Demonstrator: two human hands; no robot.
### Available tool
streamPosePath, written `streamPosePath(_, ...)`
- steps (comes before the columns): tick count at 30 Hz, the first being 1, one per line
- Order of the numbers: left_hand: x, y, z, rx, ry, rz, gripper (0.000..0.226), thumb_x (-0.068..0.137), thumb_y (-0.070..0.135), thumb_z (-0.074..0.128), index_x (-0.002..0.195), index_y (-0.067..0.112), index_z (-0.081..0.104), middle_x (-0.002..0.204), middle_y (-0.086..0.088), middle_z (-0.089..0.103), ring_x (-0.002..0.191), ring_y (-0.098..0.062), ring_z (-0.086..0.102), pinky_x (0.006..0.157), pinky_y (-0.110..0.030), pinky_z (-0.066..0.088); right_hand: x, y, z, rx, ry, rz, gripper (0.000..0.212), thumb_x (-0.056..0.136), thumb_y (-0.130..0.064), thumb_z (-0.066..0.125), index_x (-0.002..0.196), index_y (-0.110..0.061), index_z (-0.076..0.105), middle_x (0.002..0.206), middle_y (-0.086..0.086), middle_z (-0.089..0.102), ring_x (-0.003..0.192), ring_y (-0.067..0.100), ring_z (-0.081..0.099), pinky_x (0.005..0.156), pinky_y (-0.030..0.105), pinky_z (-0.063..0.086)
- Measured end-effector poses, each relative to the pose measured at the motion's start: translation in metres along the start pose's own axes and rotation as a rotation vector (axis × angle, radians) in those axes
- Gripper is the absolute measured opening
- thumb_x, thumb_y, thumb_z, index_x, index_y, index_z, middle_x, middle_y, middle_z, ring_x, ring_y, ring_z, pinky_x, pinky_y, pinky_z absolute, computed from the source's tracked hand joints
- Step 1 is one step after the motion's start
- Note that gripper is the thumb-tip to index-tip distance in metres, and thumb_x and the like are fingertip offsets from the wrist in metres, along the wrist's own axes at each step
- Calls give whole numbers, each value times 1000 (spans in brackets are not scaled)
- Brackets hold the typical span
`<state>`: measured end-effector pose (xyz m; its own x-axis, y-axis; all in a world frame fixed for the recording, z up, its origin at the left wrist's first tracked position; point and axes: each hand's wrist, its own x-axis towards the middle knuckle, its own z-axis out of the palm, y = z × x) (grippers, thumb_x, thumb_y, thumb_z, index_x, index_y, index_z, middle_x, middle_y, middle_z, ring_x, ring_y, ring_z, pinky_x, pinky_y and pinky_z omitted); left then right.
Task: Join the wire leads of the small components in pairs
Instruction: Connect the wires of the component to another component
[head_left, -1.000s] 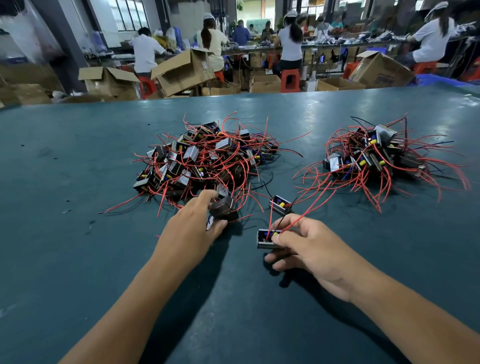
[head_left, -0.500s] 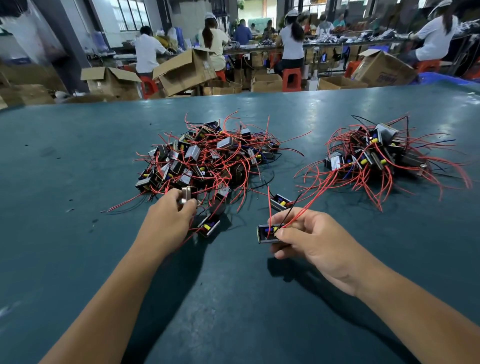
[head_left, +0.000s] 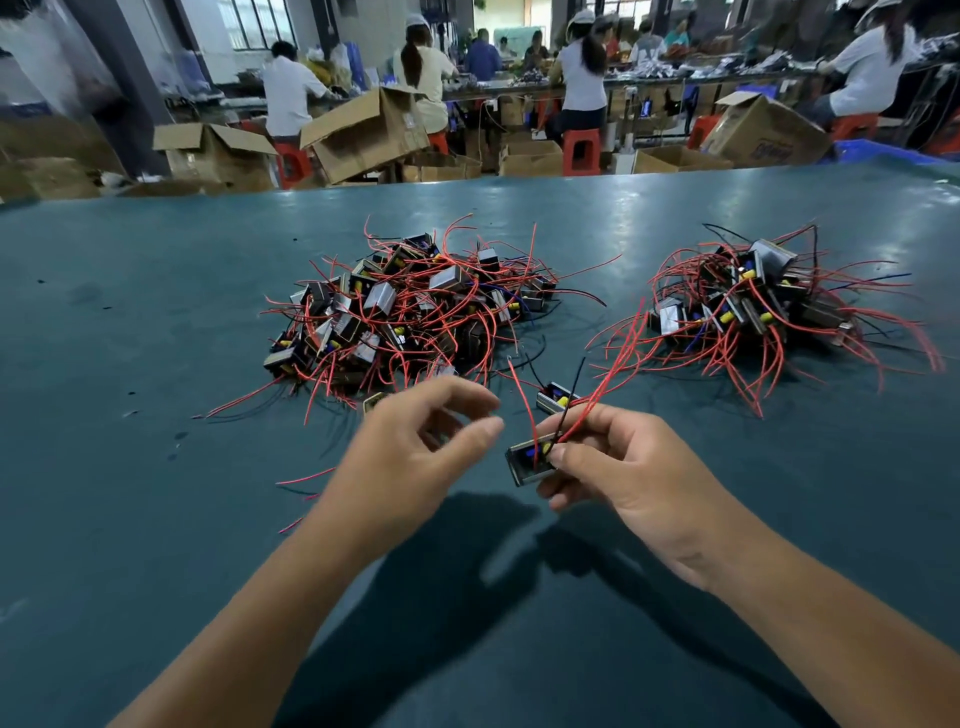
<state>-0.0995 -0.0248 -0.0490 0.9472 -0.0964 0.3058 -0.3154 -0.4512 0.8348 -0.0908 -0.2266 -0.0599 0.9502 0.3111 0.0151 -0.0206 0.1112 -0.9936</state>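
A wide teal surface (head_left: 156, 519) fills most of the view, scuffed and dotted with dark specks. Two heaps sit on it well apart — a left pile (head_left: 410, 312) and a right pile (head_left: 763, 306) of small metal components trailing red wire leads. The right hand (head_left: 628, 478) pinches one component (head_left: 530, 460) just above the surface, its red and black leads rising past the fingers. The left hand (head_left: 415, 457) hovers beside it, fingers loosely curled; I cannot tell whether it holds anything. Behind — open cardboard boxes (head_left: 363, 132), red stools (head_left: 576, 150), and workers in white at long benches.
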Motion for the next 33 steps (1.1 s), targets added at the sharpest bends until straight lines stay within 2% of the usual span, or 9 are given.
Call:
streamPosePath(3,-4,-1,14,-162,-138,-111,23,80,37,71,102,30,73,87,12,74,79,-5,65,70,-19,47,-1,0,1,-47,-14,-23,12,92,8,57,101,3,61,78,18,67,65,25,63,58,27,57)
streamPosePath(6,-6,-1,18,-169,-162,-40,30,81,26,71,107,39,70,97,19,70,94,-6,64,79,-27,49,-1,2,1,-85,-14,-18,10,91,8,58,100,4,60,80,20,67,61,22,64,59,27,57)
streamPosePath(11,-8,5,18,-180,-224,95,32,81,2,55,85,27,76,114,11,65,115,-16,61,89,-29,49,-2,3,1,-64,7,-8,12,90,6,62,102,5,62,79,21,71,61,21,63,61,26,57)
streamPosePath(14,-10,8,17,-236,-277,40,20,79,21,56,73,24,75,113,11,64,117,-10,60,96,-19,45,-3,1,1,-45,1,-10,13,90,7,61,102,2,63,78,20,70,60,20,63,60,25,57)
streamPosePath(17,-9,11,18,-259,-255,13,28,80,38,56,64,23,74,110,8,67,113,-8,62,92,-11,41,-3,1,1,-46,3,-10,13,91,7,60,103,4,61,76,19,69,63,20,65,61,26,58)
streamPosePath(21,-9,8,23,-248,-131,-52,35,83,38,70,53,20,68,105,7,68,88,-21,66,82,-27,44,-4,2,3,-74,23,-4,12,91,4,62,103,2,61,78,22,69,64,25,66,64,29,60)
streamPosePath(23,-10,6,23,-235,-111,-89,26,74,36,80,58,22,65,107,11,67,71,-26,56,71,-31,42,-3,2,2,-74,51,-7,10,91,4,62,101,1,61,73,13,69,58,21,66,60,25,58)
streamPosePath(27,-11,4,23,-316,-139,-168,22,72,24,80,83,22,61,97,6,72,76,-16,65,65,-31,52,-1,4,0,-102,76,-20,9,93,5,58,101,2,59,69,3,71,54,19,65,57,24,57)
streamPosePath(33,-9,2,24,-296,-154,-231,10,90,0,68,99,4,67,80,-18,72,67,-19,67,64,-30,56,-2,5,5,-107,59,-17,11,91,6,59,101,2,62,78,16,66,65,22,66,61,26,59)
